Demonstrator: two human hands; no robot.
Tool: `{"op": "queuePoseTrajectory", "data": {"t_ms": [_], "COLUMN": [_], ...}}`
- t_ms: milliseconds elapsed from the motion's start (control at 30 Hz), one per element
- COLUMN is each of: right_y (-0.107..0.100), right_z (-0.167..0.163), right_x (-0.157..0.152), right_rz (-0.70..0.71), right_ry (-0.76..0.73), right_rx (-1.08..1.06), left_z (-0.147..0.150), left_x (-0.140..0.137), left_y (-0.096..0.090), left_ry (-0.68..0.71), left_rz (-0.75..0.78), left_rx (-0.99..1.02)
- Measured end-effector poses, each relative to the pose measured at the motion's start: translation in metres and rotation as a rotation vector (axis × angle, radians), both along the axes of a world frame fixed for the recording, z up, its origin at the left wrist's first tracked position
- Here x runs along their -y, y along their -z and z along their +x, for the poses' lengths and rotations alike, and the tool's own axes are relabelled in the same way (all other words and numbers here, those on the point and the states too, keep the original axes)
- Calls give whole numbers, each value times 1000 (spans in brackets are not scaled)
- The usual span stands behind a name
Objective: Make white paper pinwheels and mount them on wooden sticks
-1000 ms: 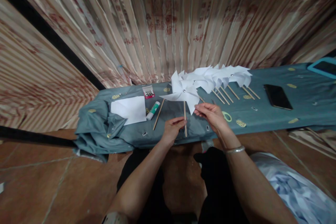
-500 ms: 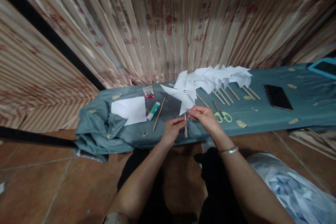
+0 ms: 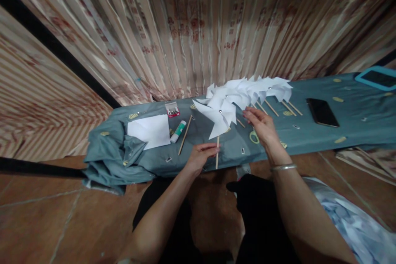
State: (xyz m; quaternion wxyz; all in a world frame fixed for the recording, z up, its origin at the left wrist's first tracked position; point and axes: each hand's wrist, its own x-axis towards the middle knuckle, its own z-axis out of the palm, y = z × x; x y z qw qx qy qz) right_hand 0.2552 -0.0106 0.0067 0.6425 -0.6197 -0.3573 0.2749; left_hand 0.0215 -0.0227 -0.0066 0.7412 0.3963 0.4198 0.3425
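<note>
My left hand (image 3: 200, 157) is closed on the wooden stick of a white paper pinwheel (image 3: 227, 116), fingers pinching it below the blades. A shiny pin sits at the pinwheel's centre. My right hand (image 3: 262, 127) is off the stick, to the right of the blades, its fingers stretched out and holding nothing that I can see. Whether its fingertips touch paper I cannot tell. Behind, a row of overlapping white pinwheels (image 3: 270, 92) lies with sticks pointing toward me. Green-handled scissors (image 3: 254, 137) are partly hidden behind my right hand.
On the green cloth (image 3: 229, 157) to the left lie white paper sheets (image 3: 151, 130), a glue stick (image 3: 178, 131), a loose wooden stick (image 3: 185, 135) and a small box of pins (image 3: 172, 110). A phone (image 3: 322, 112) and a blue-framed tablet (image 3: 377, 78) are at right. A plastic bag (image 3: 349, 218) stands on the floor.
My right hand has let go of the stick and moved up and right, now covering more of the scissors. The held pinwheel has turned and its stick sits slightly lower.
</note>
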Motion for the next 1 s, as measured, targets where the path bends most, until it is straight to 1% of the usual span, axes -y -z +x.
{"op": "queuePoseTrajectory", "data": {"t_ms": [100,233,300,467,667,867,1000], "right_y": [1,3,5,12,7,-5,-8], "right_z": [-3,-6,-6,-2,-4,-14,-20], "right_x": [2,5,4,-2,3,5,5], "right_rz": [-59,-135,-133,-41,-115,-126,-123], "right_ry": [-102,-202,-192,-75,-130,-123,-122], "right_rx": [-49,-27,1,57,8,-62,-68], "left_z": [0,1,1,2,0,1,2], "left_x": [0,-1,-2,-1,0,-3,-4], "left_y": [0,1,2,2,1,2,2], "left_ry": [13,8,5,24,32,9,-14], "left_rz": [-14,-13,-12,-9,-11,-9,-12], "left_rx": [0,-9,-7,-10,-18,-3,-2]}}
